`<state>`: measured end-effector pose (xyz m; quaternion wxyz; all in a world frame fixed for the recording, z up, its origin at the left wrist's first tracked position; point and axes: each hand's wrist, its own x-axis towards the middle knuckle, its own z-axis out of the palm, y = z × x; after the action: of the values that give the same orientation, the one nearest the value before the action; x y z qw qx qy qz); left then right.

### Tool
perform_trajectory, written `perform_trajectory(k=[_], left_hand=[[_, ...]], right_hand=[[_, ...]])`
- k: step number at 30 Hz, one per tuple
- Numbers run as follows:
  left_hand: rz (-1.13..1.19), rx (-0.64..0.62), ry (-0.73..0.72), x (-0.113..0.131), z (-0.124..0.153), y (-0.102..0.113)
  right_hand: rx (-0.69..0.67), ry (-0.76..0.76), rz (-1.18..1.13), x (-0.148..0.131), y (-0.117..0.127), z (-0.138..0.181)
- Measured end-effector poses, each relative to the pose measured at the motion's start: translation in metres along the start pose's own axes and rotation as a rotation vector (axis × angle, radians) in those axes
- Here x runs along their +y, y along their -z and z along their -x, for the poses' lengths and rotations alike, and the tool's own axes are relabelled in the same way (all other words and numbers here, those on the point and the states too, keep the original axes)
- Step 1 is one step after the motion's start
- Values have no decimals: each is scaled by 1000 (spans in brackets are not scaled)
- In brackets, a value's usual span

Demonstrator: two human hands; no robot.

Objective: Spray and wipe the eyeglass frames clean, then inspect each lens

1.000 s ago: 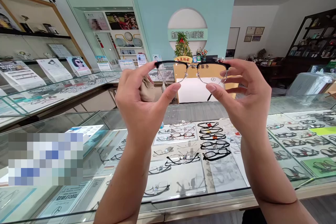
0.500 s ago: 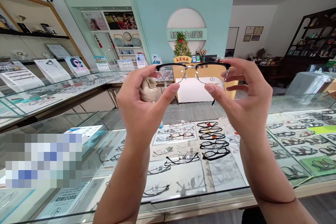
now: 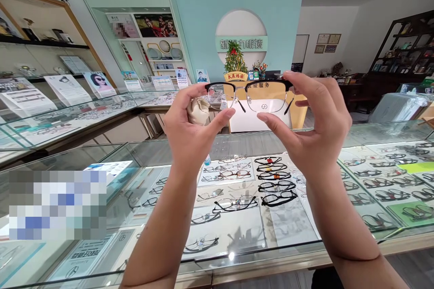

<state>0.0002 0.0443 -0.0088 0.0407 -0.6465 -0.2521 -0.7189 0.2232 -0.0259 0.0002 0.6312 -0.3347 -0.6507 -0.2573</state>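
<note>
A pair of eyeglasses [image 3: 241, 87] with black upper rims and thin metal lower rims is held up between both hands, above the glass counter. My left hand [image 3: 193, 122] grips its left end between thumb and fingers. A crumpled cream cloth [image 3: 199, 111] is tucked in the same palm. On the other side, my right hand [image 3: 315, 122] is closed on the right end of the frame, forefinger at the top corner and thumb at the lower rim. The dark temple tips hang below and behind the lenses.
Under me is a glass display counter [image 3: 217, 259] holding many eyeglass frames, with a row of black frames [image 3: 276, 185] in the middle. Another glass case [image 3: 68, 126] runs along the left. A reception desk [image 3: 271, 115] stands beyond, and a wrapped silver case [image 3: 393, 110] is at right.
The eyeglasses have turned and tilted slightly, and their temple tips now show below the lenses. My left hand has shifted a little to the right; the right hand has changed its finger position.
</note>
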Motion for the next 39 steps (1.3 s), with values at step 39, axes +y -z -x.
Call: perform_trajectory(k=[39], left_hand=[[-63,193,-72,9,7,-3]], right_hand=[[-236,-310,-169,7,-6,5]])
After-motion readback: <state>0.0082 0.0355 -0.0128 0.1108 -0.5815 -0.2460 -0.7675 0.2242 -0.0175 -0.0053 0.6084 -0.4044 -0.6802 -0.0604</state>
